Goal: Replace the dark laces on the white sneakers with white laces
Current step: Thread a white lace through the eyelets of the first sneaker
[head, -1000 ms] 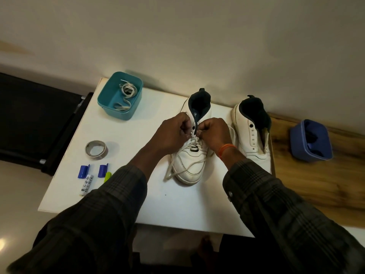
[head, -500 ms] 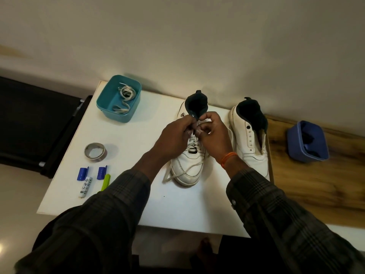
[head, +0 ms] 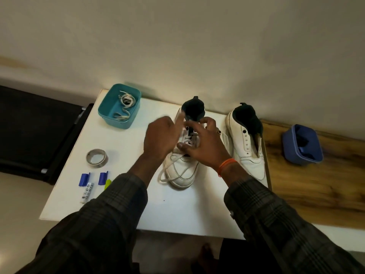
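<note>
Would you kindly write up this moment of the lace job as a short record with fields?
Shoe in work: left sneaker, partly threaded with a white lace, loose end trailing past the toe
Left hand: over the sneaker's upper eyelets, blurred, grip unclear
Right hand: fingers spread over the lacing, thumb near the lace
Other shoe: right sneaker, eyelets bare, no lace
Spare lace: white, coiled in teal tub
Dark items: in blue tub on wooden surface
Also on table: tape roll
</note>
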